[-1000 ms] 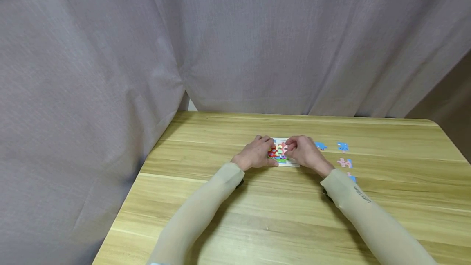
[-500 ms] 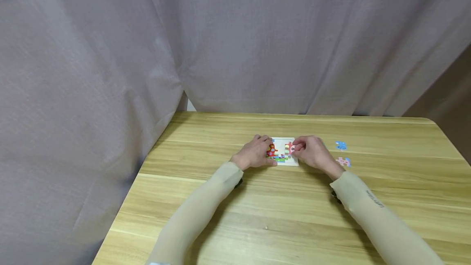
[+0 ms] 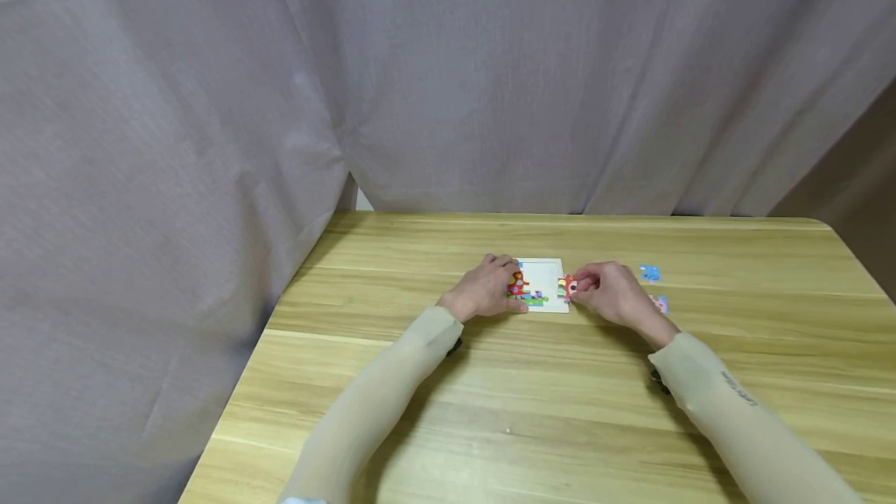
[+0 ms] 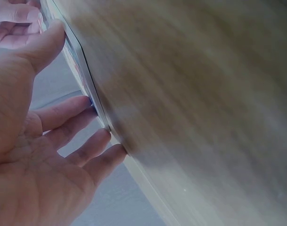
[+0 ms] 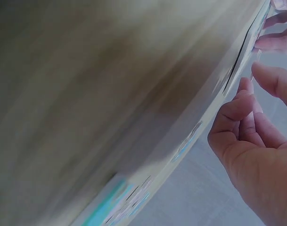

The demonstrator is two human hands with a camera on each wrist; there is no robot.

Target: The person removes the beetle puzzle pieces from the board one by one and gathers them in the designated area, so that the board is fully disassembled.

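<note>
A small white-framed jigsaw board (image 3: 549, 271) lies on the table with red, green and blue pieces (image 3: 535, 299) at its left and lower side. My left hand (image 3: 483, 288) rests over its left end, thumb at the near edge and fingers spread toward the far side. In the left wrist view, the fingertips (image 4: 86, 102) touch down along the board's edge. Between thumb and fingers my right hand (image 3: 616, 295) pinches a red jigsaw piece (image 3: 565, 287) with an eye shape on it, at the board's right edge. The right wrist view shows that piece only edge-on.
Loose jigsaw pieces lie to the right: a blue one (image 3: 650, 273) and a pink and blue one (image 3: 660, 303) partly behind the right hand. The wooden table (image 3: 448, 411) ends at a grey curtain (image 3: 462, 99) at the back and left.
My right hand has moved right with the red jigsaw piece, from over the board's middle to its right edge, baring more of the white board. The left hand stays in place.
</note>
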